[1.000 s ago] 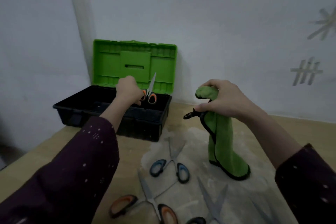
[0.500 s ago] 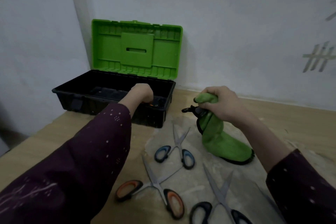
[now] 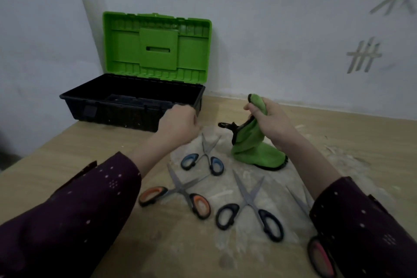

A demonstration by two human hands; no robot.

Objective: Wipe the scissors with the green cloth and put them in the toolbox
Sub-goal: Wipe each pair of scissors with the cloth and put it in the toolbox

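Green cloth (image 3: 252,142) is bunched in the right hand (image 3: 274,124), fingers closed around its upper part; lower end rests on the table (image 3: 67,153), black trim and hang loop showing on the left side. Left hand (image 3: 180,126) is in front of the toolbox's near right corner, above the table, fingers loosely curled, holding nothing that shows; it is motion-blurred.

Toolbox (image 3: 135,106) sits at the back left against the wall, black base, green lid (image 3: 158,45) standing upright and open. Inside is dark; can't tell what it contains.

Scissors on the table, all lying with blades partly open, on a dusty white patch:
- blue-handled pair (image 3: 206,158), just below the left hand, near the cloth
- orange-handled pair (image 3: 178,189), in front of the blue one
- black-handled pair (image 3: 250,203), to the right of the orange one
- red-handled pair (image 3: 316,253), mostly hidden by the right sleeve (image 3: 365,228), handle at the bottom edge

Both sleeves are dark purple with small light dots.
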